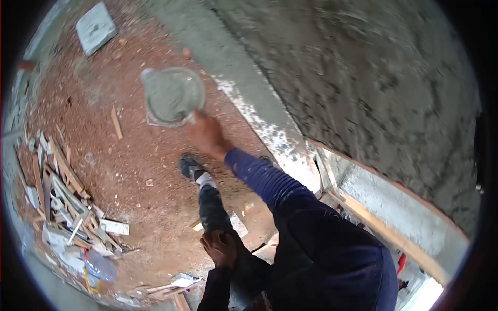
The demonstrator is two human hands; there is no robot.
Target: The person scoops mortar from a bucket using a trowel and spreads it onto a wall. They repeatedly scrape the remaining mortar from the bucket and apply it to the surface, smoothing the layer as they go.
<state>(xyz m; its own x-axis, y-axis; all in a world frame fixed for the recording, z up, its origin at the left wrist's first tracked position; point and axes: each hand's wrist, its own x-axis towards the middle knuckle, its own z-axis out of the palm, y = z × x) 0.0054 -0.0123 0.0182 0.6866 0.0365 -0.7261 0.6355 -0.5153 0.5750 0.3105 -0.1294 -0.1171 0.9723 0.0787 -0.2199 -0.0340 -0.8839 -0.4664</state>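
My right hand (207, 136) reaches out to the near rim of a round pan (202, 93) on the reddish ground. Its fingers are closed, and a small pale piece shows at the fingertips; blur hides whether it is a tool handle or the rim. Wet grey mortar (167, 93) fills the pan, with a dark spot near my fingers. My left hand (220, 249) rests on my bent knee in dark trousers, fingers loosely curved and apart, nothing held.
A freshly plastered grey wall (373, 78) rises at right above a mortar-splashed ledge (270, 129). Scrap wood (67, 192) is heaped at left near a clear plastic bottle (101, 267). A pale block (96, 28) lies beyond the pan; a wooden board (394, 236) runs at lower right.
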